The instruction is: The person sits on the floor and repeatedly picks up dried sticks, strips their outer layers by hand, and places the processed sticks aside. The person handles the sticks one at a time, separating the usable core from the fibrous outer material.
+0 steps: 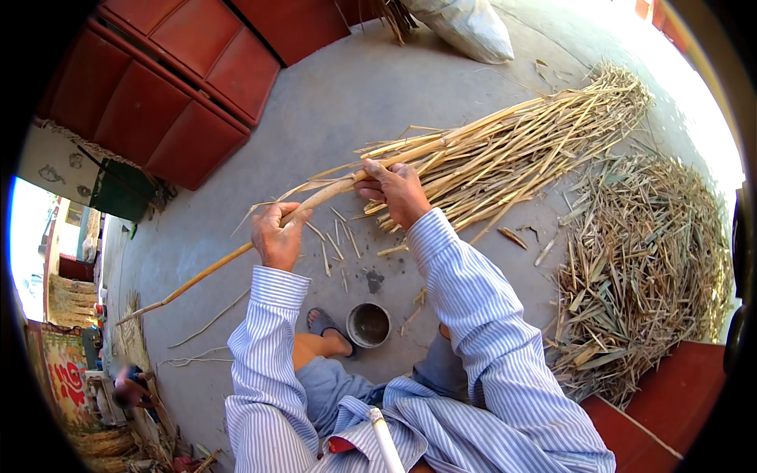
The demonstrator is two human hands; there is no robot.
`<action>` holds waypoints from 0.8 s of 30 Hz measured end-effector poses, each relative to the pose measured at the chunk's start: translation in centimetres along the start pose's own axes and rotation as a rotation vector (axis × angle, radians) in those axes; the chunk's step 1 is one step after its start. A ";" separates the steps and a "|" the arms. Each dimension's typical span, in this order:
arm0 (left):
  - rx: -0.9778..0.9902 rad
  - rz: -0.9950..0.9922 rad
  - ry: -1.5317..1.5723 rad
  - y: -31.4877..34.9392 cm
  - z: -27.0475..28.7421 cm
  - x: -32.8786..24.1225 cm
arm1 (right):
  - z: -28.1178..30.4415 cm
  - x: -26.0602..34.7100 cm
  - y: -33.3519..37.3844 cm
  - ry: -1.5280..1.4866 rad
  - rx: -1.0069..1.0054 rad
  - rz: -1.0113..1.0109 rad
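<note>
A long tan reed stalk (195, 279) runs slantwise across the view, its thin end bare and pointing to the lower left. My left hand (276, 235) has its fingers wrapped round it near the middle. Farther up the same stalk, my right hand (394, 191) pinches it with thumb and fingers, beside some loose dry sheath. Just beyond the right hand lies a large bundle of dry stalks (520, 142) on the floor, and the held stalk's far part overlaps it. Short cut pieces of stalk (325, 258) are scattered on the floor beneath my hands.
A metal pot (369, 325) stands beside my sandalled foot (329, 329). At right is a heap of dry leaves (643, 272). Dark red panels (165, 94) stand at upper left, a white sack (465, 30) at the top. A person (130, 386) is at far left. A cigarette (385, 441) shows low.
</note>
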State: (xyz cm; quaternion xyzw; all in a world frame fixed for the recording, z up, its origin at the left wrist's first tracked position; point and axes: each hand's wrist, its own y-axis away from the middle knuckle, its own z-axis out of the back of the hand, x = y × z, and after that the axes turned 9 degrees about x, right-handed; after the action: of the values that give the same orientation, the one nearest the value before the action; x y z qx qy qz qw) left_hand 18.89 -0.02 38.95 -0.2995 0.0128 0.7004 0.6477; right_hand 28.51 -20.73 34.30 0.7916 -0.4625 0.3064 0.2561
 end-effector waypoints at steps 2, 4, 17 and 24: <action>-0.070 -0.155 -0.108 -0.4 0.3 0.3 | 0.3 -0.4 -0.3 0.004 -0.069 -0.048; -0.294 0.213 0.489 -2.6 2.4 -0.4 | 1.2 -1.0 -0.7 0.013 -0.128 -0.046; 0.311 -1.114 -0.046 -0.7 -5.7 -23.2 | -3.1 -4.6 -1.8 -0.009 -0.068 0.009; 0.064 -0.555 -0.472 -3.6 1.8 -6.8 | -0.5 -1.2 -0.9 -0.072 -0.078 0.094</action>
State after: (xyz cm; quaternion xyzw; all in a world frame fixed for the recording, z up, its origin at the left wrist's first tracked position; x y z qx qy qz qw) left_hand 21.36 -4.77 44.73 -0.1014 -0.1970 0.5472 0.8072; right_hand 28.70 -19.33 33.69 0.7688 -0.5197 0.2712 0.2554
